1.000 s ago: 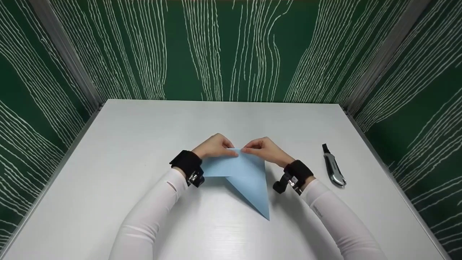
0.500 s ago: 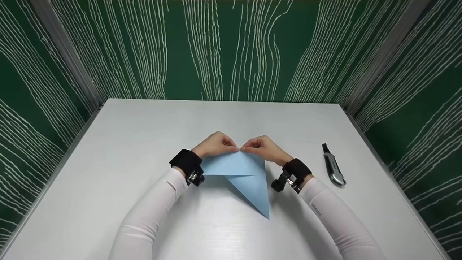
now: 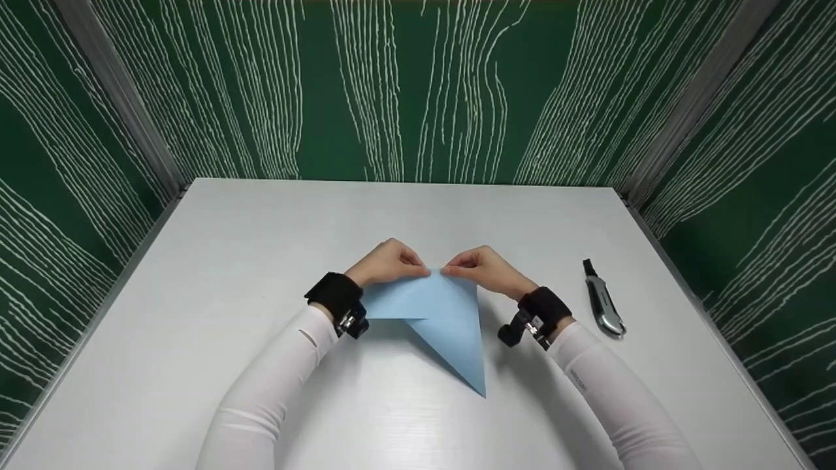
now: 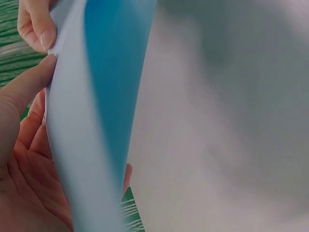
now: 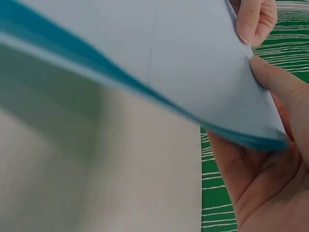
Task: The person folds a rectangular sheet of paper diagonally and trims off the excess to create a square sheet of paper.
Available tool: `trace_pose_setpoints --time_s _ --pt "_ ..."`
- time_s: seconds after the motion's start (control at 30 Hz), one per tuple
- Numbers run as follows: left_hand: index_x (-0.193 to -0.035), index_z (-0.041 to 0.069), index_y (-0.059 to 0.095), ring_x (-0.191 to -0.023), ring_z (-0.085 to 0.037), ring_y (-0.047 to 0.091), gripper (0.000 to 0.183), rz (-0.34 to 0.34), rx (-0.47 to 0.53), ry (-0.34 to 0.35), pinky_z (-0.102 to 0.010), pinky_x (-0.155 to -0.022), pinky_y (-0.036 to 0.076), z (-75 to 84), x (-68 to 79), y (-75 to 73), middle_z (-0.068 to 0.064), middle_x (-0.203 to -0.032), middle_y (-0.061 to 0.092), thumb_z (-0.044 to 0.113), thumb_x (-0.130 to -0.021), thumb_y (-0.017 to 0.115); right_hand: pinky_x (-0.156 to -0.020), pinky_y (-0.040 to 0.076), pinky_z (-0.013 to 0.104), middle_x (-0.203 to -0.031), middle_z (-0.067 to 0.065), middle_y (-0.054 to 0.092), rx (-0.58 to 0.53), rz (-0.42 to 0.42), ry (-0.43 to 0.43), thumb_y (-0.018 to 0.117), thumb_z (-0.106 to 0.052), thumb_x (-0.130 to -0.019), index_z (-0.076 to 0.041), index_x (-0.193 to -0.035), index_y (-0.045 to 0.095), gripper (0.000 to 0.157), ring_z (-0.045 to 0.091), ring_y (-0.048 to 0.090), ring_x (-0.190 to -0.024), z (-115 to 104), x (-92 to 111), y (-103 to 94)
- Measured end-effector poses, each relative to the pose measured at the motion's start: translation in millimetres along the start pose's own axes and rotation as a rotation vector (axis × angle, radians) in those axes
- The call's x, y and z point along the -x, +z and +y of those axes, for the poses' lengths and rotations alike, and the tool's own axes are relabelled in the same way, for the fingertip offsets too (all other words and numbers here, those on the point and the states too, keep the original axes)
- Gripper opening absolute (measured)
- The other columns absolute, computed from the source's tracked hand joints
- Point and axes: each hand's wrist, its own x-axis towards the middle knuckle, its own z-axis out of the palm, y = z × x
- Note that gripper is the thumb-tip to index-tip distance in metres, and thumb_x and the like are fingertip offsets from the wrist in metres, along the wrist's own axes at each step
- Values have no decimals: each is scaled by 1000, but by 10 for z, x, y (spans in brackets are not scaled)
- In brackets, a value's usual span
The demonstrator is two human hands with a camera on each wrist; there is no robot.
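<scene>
Around the middle of the counter, got folded blue paper pinched by its far edge in left grip and right grip, probably lifted a bit. Also spotting a box cutter off right.

In the head view, a white table spreads from mid-frame down to the bottom edge. A grey and black utility knife lies on it, right of centre, black tip toward the top. Green walls with wavy white lines fill the top and both sides; grey posts slant through the upper left and upper right.
</scene>
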Motion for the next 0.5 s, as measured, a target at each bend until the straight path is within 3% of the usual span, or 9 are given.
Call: trace_pose_setpoints --time_s 0.2,0.5 --pt "-108 3 80 -81 -6 57 27 6 8 -33 -16 -75 44 -57 10 -32 -14 -107 79 26 -96 73 -72 61 21 -102 5 80 -67 15 44 69 -25 -100 -2 -113 78 29 3 71 -82 76 46 -85" --pt "-108 2 80 -82 -7 58 27 -3 23 -28 -16 -76 45 -82 17 -59 -14 -107 79 25 -96 73 -78 63 26 -105 7 80 -126 22 69 71 -24 -98 0 -115 77 30 5 74 -85 81 72 -110"
